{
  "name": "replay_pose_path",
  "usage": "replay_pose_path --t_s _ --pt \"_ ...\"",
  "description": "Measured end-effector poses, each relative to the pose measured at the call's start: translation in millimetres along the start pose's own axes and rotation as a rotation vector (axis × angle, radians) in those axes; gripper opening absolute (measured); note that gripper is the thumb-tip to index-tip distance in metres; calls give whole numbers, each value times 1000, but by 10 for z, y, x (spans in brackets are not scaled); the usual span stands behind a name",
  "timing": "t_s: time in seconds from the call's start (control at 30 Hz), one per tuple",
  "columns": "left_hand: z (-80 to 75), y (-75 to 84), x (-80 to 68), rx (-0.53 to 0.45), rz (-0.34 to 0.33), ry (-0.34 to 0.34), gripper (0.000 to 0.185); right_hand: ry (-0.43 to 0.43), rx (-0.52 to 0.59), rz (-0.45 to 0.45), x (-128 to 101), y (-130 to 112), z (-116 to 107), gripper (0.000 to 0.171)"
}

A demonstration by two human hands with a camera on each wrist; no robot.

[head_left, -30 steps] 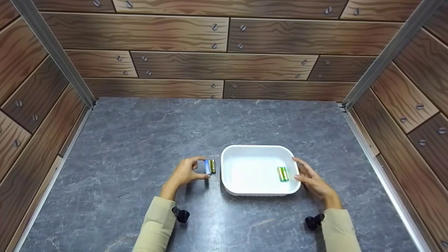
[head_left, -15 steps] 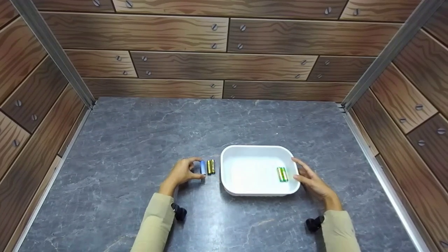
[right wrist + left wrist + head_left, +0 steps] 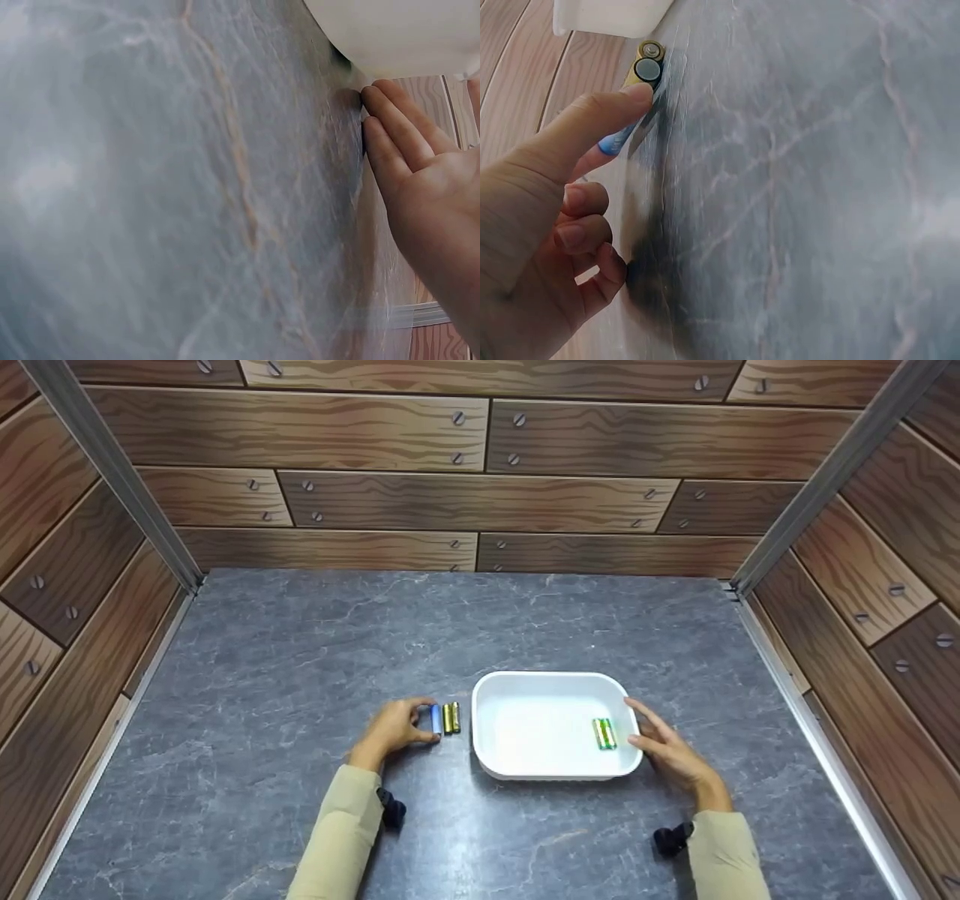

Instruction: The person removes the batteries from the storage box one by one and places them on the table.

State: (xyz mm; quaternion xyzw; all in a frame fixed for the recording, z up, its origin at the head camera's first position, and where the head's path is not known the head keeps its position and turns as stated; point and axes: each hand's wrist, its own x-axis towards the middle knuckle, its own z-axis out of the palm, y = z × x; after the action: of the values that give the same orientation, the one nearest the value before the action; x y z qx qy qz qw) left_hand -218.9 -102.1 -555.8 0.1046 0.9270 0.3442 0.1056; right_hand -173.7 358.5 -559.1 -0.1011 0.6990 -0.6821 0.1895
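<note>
In the head view my left hand (image 3: pixel 391 730) pinches a blue battery (image 3: pixel 436 721) between thumb and fingers, just left of two gold-and-black batteries (image 3: pixel 451 718) lying side by side on the table. The left wrist view shows the blue battery (image 3: pixel 616 142) partly hidden behind the hand, with the gold-and-black ends right past the fingertip. A white plastic basin (image 3: pixel 551 773) stands to the right of them. Inside it, near the right wall, lies a pair of green-and-white batteries (image 3: pixel 604 733). My right hand (image 3: pixel 675 751) touches the basin's right rim with extended fingers.
Grey marble-patterned tabletop (image 3: pixel 360 637) surrounds everything. Wood-plank-patterned panels (image 3: pixel 375 499) rise at the back and both sides, with metal posts in the corners.
My left hand has shifted slightly left, bringing the blue battery from overlapping the gold-and-black pair to just beside it. The basin and right hand stay in place.
</note>
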Motion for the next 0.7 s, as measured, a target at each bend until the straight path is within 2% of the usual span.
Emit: replay_pose_path --t_s 0.17,0.4,0.7 --pt "10 24 19 15 -17 -4 56 15 -8 19 -1 3 -2 68" --pt "32 12 28 12 14 10 57 11 -9 13 1 -11 20 68" --pt "9 24 3 -27 2 13 65 -5 6 4 1 -25 23 67"
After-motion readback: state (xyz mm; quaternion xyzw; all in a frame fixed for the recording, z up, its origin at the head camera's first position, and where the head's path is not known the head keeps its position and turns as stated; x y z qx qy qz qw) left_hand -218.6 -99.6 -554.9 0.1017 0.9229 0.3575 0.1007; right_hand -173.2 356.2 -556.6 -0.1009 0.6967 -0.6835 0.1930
